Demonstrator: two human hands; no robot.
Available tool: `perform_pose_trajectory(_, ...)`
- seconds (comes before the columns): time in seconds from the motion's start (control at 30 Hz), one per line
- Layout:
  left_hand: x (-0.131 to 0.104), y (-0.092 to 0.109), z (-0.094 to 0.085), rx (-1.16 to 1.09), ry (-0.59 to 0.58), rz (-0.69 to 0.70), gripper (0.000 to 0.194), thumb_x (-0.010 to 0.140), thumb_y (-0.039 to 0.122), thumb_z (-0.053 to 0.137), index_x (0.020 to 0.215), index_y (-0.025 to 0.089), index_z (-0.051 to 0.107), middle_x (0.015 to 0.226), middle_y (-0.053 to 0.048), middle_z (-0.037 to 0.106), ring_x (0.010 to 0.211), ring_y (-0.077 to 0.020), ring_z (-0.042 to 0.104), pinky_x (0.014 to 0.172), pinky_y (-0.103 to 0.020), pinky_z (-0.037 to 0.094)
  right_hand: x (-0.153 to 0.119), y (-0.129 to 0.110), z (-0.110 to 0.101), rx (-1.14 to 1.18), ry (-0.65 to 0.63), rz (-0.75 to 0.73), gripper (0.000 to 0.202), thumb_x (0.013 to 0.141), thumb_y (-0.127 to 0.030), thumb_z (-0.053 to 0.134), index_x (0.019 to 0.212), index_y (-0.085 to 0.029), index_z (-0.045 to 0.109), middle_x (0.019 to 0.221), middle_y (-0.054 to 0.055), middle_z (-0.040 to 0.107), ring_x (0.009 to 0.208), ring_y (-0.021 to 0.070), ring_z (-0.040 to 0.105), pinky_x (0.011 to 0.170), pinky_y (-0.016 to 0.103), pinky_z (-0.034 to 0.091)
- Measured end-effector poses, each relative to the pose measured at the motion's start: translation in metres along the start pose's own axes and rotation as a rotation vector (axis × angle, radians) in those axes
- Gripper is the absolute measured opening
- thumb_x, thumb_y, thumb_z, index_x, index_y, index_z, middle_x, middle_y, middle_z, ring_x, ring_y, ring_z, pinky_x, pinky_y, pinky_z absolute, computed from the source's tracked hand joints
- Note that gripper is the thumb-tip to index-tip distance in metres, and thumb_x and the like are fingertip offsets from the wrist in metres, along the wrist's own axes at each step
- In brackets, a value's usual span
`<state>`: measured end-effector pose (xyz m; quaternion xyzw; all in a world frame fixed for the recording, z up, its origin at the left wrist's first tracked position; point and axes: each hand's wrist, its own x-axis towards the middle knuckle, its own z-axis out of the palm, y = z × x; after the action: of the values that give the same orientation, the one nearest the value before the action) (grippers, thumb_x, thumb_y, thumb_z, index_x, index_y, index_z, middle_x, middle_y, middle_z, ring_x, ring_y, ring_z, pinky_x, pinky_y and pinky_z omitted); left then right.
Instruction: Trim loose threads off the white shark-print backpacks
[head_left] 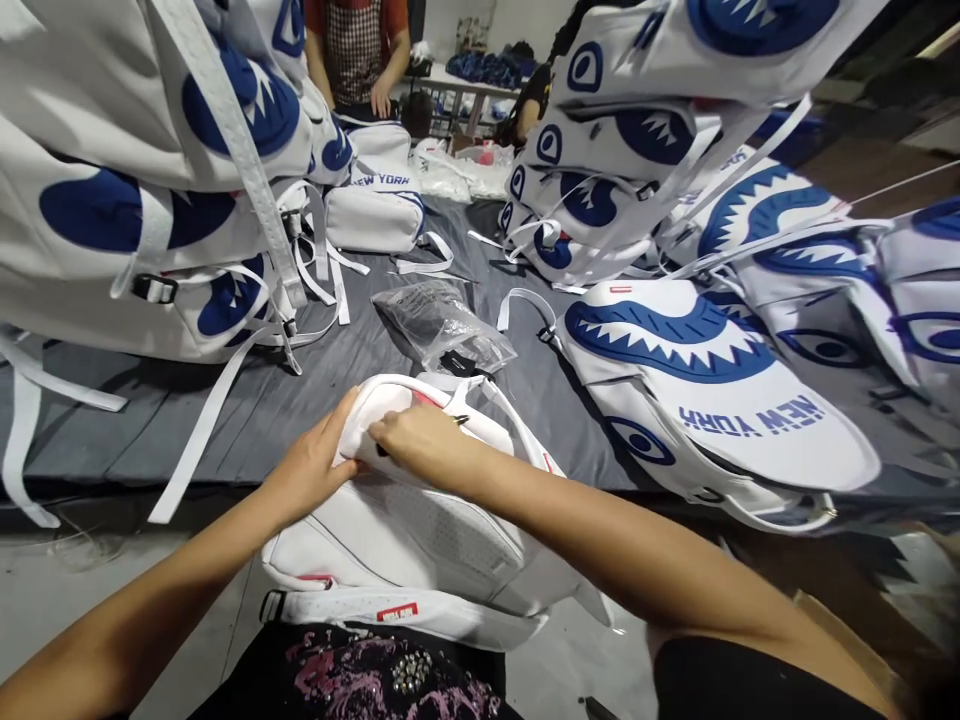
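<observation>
A white backpack point(405, 540) lies tilted at the table's front edge against my body, with a strap bearing a small red label along its near side. My left hand point(321, 455) grips the backpack's upper rim on the left, thumb on the near side and fingers behind. Over the open top, my right hand point(424, 440) is closed, its fingers curled down against the white lining. A thin dark tip juts out beside that hand, and what it belongs to is hidden. Just beyond the backpack rests a clear plastic bag point(442, 325) with something black in it.
Stacked white backpacks with blue shark mouths rise at left point(97, 240) and right point(585, 190). Another shark backpack point(675, 370) lies at right on the grey-covered table point(337, 390). Loose white straps point(202, 430) hang over the front edge. Across the table stands a person point(352, 60) in a checked apron.
</observation>
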<state>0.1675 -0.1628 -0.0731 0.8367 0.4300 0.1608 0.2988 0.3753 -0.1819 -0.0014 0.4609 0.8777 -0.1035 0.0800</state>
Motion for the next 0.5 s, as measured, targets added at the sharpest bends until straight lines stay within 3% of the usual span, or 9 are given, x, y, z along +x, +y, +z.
perform_pose_trajectory(0.13, 0.0, 0.0, -0.004, -0.046, -0.054, -0.25, 0.09, 0.084, 0.042, 0.067, 0.16, 0.019, 0.024, 0.153, -0.015, 0.05, 0.136, -0.0336, 0.054, 0.11, -0.045, 0.046, -0.041, 0.017, 0.006, -0.09, -0.217, 0.299, 0.028, 0.092, -0.002, 0.047, 0.098, -0.011, 0.072, 0.095, 0.015, 0.076, 0.094, 0.0274, 0.073, 0.073, 0.031, 0.047)
perform_pose_trajectory(0.2, -0.001, -0.001, -0.008, -0.093, -0.124, -0.282, 0.081, 0.081, 0.044, 0.069, 0.153, 0.022, 0.041, 0.15, -0.012, 0.055, 0.134, -0.034, 0.057, 0.109, -0.045, 0.047, -0.06, 0.023, 0.009, -0.109, -0.232, 0.413, 0.029, 0.091, 0.0, 0.045, 0.099, -0.011, 0.071, 0.093, 0.016, 0.076, 0.094, 0.0286, 0.074, 0.073, 0.032, 0.049)
perform_pose_trajectory(0.27, -0.004, 0.003, -0.01, -0.156, -0.183, -0.251, 0.059, 0.081, 0.044, 0.068, 0.136, 0.022, 0.061, 0.137, -0.009, 0.066, 0.124, -0.0321, 0.064, 0.104, -0.041, 0.05, -0.08, 0.022, 0.014, -0.141, -0.204, 0.495, 0.029, 0.092, -0.002, 0.044, 0.102, -0.011, 0.07, 0.096, 0.016, 0.075, 0.092, 0.0291, 0.074, 0.072, 0.033, 0.05)
perform_pose_trajectory(0.37, -0.012, 0.024, -0.011, -0.192, -0.19, -0.126, 0.043, 0.087, 0.042, 0.061, 0.124, 0.02, 0.069, 0.12, -0.007, 0.075, 0.112, -0.0289, 0.071, 0.098, -0.039, 0.054, -0.121, 0.007, 0.028, 0.087, -0.155, 0.688, 0.024, 0.094, -0.01, 0.045, 0.098, -0.013, 0.069, 0.091, 0.013, 0.075, 0.084, 0.0257, 0.074, 0.066, 0.03, 0.05)
perform_pose_trajectory(0.43, -0.018, 0.05, -0.011, -0.154, -0.165, 0.054, 0.054, 0.086, 0.034, 0.062, 0.136, 0.015, 0.061, 0.135, -0.011, 0.067, 0.124, -0.0283, 0.065, 0.107, -0.04, 0.051, -0.155, -0.011, 0.039, 0.572, -0.278, 0.769, 0.021, 0.094, -0.017, 0.049, 0.099, -0.014, 0.069, 0.084, 0.009, 0.074, 0.075, 0.0211, 0.073, 0.057, 0.025, 0.048)
perform_pose_trajectory(0.5, -0.02, 0.086, -0.015, -0.1, -0.164, 0.359, 0.066, 0.082, 0.021, 0.063, 0.145, 0.007, 0.051, 0.148, -0.016, 0.054, 0.138, -0.0279, 0.054, 0.117, -0.04, 0.044, -0.188, -0.029, 0.045, 1.003, -0.432, 0.811, 0.025, 0.09, -0.022, 0.059, 0.112, -0.014, 0.068, 0.088, 0.007, 0.074, 0.073, 0.0185, 0.073, 0.05, 0.022, 0.047)
